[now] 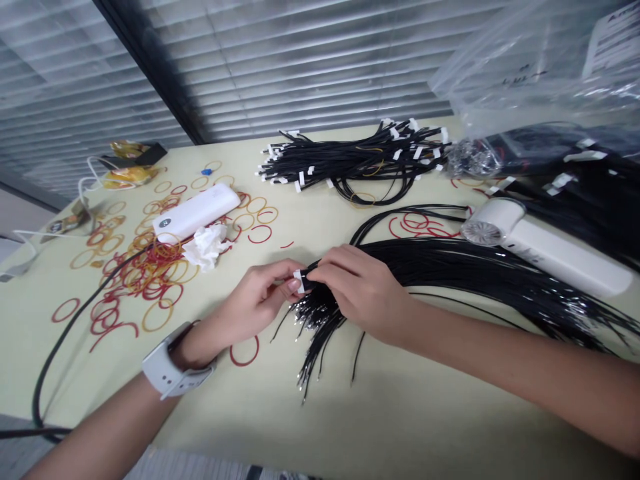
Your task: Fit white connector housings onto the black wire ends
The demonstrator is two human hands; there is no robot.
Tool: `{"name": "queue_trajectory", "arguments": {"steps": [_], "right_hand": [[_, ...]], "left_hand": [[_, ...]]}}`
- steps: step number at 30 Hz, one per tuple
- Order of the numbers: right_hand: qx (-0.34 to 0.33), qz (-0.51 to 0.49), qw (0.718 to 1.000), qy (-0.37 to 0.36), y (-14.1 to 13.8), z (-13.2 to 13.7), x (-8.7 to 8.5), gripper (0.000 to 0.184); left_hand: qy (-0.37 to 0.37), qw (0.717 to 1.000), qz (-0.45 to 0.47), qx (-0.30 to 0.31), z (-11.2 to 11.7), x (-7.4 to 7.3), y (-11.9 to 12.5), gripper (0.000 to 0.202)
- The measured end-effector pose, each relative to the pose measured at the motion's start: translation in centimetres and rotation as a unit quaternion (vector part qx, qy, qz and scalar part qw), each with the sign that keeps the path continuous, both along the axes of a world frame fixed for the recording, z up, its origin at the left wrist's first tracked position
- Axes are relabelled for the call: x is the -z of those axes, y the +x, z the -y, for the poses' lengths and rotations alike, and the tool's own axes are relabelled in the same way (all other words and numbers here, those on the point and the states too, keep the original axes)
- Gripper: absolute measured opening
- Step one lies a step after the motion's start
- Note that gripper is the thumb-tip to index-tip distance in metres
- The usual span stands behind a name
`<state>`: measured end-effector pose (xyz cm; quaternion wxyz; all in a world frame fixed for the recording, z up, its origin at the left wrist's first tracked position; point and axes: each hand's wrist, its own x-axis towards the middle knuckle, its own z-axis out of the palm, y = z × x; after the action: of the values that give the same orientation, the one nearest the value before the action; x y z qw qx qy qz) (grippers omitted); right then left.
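My left hand [255, 300], with a white smartwatch [170, 365] on its wrist, pinches a small white tag [299, 281] at the end of a bundle of thin black wires [465, 270]. My right hand [360, 288] closes over the same bundle beside the tag, and the two hands nearly touch. Loose wire ends with bright metal tips fan out below my fingers. The rest of the bundle runs off to the right across the pale table [350, 413].
A second bundle of white-tagged black wires [355, 160] lies at the back. Scattered red and tan rubber bands [155, 267] surround a white power bank [195, 213] and crumpled tissue [205, 245]. A white handheld fan [545, 247] and a plastic bag [530, 67] sit right.
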<state>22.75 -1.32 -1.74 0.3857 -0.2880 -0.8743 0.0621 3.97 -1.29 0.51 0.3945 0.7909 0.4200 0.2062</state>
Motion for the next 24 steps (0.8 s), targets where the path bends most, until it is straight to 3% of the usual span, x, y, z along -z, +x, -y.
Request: {"name": "queue_trajectory", "arguments": {"steps": [7, 11, 14, 17, 24], "right_hand": [[-0.028, -0.009, 1.000, -0.010, -0.3, -0.2, -0.6, 0.024], [-0.001, 0.091, 0.996, -0.002, 0.4, -0.6, -2.4, 0.018], [-0.040, 0.191, 0.979, -0.065, 0.9, -0.7, -3.2, 0.014], [-0.063, 0.254, 0.961, -0.090, 1.3, -0.6, -3.3, 0.017], [-0.050, 0.283, 0.957, -0.035, 1.6, -0.6, -2.7, 0.019]], "left_hand": [[0.040, 0.999, 0.016, -0.003, -0.1, 0.1, 0.1, 0.013], [0.000, 0.995, 0.076, -0.061, -0.3, 0.1, 0.2, 0.013], [-0.044, 0.990, 0.102, -0.091, -0.7, 0.1, 0.0, 0.016], [-0.062, 0.986, 0.120, -0.098, -1.0, 0.2, -0.2, 0.015], [-0.104, 0.983, 0.126, -0.083, -1.1, 0.3, -0.4, 0.012]]}}
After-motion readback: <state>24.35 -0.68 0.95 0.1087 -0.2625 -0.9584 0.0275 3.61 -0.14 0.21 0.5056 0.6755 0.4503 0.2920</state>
